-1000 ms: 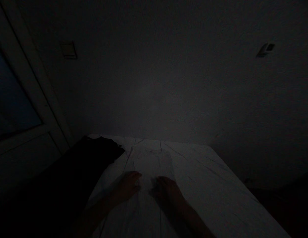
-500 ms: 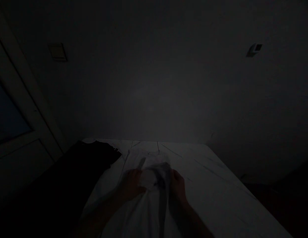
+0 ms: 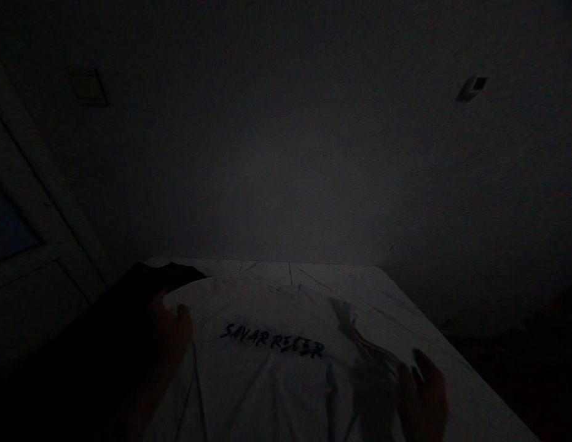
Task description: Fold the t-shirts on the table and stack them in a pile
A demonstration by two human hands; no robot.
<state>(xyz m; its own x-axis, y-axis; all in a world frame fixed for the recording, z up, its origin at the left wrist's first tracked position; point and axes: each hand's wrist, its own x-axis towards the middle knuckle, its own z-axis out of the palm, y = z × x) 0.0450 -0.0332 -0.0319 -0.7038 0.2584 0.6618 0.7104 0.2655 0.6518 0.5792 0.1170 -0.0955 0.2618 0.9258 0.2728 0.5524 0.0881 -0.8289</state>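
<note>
A white T-shirt lies spread on the table, dark block lettering across its chest and creases running below. At its left edge, my left hand is closed on the cloth, thumb and fingers gripping the sleeve area. My right hand is at the opposite side, where a drawn-out fold of the shirt runs up to its fingers. It seems to pinch that edge, with one finger raised; blur and dim light hide the exact contact.
A black garment lies along the table's left side, partly behind my left arm. The white marble-patterned table meets a grey wall. A door stands at left; a switch plate and a small fixture are on the wall.
My hands have moved far apart, left hand leftward and right hand to the right and nearer. The bunched white shirt has opened out, its lettering now showing and covering part of the black garment.
</note>
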